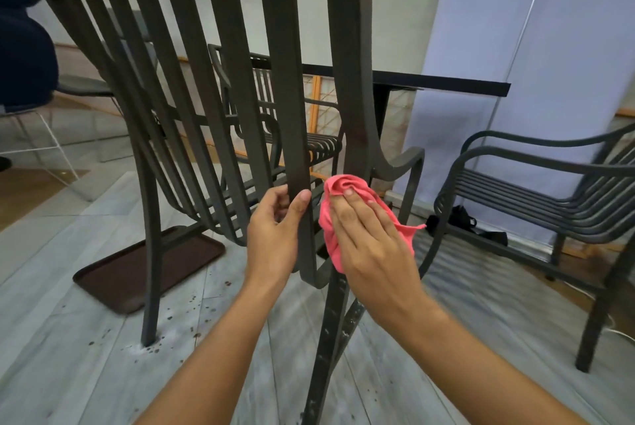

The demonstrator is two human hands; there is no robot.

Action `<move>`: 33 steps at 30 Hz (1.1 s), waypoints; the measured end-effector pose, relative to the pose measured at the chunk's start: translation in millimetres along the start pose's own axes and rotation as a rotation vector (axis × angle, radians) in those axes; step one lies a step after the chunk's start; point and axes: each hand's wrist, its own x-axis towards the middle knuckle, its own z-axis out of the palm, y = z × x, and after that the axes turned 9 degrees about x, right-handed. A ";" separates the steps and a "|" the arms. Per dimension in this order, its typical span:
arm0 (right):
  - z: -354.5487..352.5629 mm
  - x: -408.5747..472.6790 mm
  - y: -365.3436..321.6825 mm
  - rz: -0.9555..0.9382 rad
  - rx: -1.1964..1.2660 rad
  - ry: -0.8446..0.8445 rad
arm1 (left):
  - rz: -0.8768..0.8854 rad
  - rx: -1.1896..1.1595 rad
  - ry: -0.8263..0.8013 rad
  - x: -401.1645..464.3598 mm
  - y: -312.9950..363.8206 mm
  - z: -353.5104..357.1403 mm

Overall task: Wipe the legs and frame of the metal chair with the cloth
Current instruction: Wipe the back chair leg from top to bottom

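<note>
Grey plank floor (68, 338), spattered. Near: left hand (275, 229) grips a slat of the metal chair (285, 81); right hand (371, 235), fingers flat, presses pink cloth (338, 184) on the rear upright, contact hidden. Two more chairs beyond, possibly matching.

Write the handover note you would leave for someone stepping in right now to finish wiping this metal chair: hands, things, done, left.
Left hand: grips a back slat of the metal chair, steadying it.
Right hand: fingers straight, presses the pink cloth against the rear upright of the frame.
Done: cannot tell which parts are already wiped.
Left: the rear leg below the cloth shows pale specks; the far leg stands among floor spots. Work downward next.
</note>
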 end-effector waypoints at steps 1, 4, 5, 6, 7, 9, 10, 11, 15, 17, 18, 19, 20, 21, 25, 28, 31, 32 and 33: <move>1.2 -1.6 -0.2 -0.002 0.007 -0.001 | 0.000 -0.008 0.000 -0.1 -0.2 0.2; 4.2 -5.8 -0.1 -0.004 0.029 0.003 | -0.004 -0.024 0.007 0.0 0.2 1.1; 4.6 -7.5 -0.7 -0.004 0.037 0.003 | -0.007 -0.023 0.010 -0.2 0.1 1.2; 4.9 -9.4 -1.3 -0.002 0.042 0.003 | -0.011 -0.019 0.013 -0.3 -0.2 1.3; 4.8 -11.3 -1.9 0.001 0.047 0.002 | -0.017 -0.013 0.018 -0.7 -0.9 1.3; 4.5 -15.2 -3.0 0.013 0.068 -0.002 | -0.027 0.011 0.042 -3.3 -2.3 0.1; 4.7 -17.0 -3.6 0.022 0.084 -0.007 | -0.020 0.028 0.069 -5.3 -2.1 -1.1; 5.0 -19.2 -3.8 0.030 0.103 -0.014 | -0.004 0.043 0.107 -7.4 -0.8 -2.2; 5.9 -32.1 -3.3 0.045 0.228 -0.010 | 0.132 0.041 0.241 -17.9 14.2 -5.0; 5.3 -40.3 -2.4 0.079 0.318 0.064 | 0.218 0.047 0.224 -22.6 23.5 -5.3; 4.4 -43.9 -1.5 0.117 0.370 0.115 | 0.255 0.054 0.193 -24.7 28.4 -5.4; 3.0 -46.8 -0.5 0.168 0.420 0.167 | 0.283 0.053 0.152 -26.3 33.0 -4.8; 1.6 -48.6 0.9 0.223 0.463 0.220 | 0.299 0.047 0.104 -27.4 37.6 -3.9; -0.6 -49.0 2.9 0.276 0.494 0.277 | 0.300 0.042 0.052 -28.0 41.7 -2.3; -11.5 -31.0 8.3 0.504 0.583 0.476 | 0.241 0.073 -0.114 -23.7 52.3 5.5; -10.5 -8.1 9.2 0.682 0.734 0.512 | 0.201 0.130 -0.158 -15.6 56.6 12.1; -3.2 7.0 3.7 0.761 0.817 0.518 | 0.193 0.190 -0.160 -8.7 57.1 18.5; -0.7 9.1 1.0 0.769 0.832 0.519 | 0.195 0.194 -0.152 -7.2 56.0 20.1; 1.4 10.1 -1.5 0.775 0.840 0.514 | 0.197 0.196 -0.138 -6.4 54.7 21.3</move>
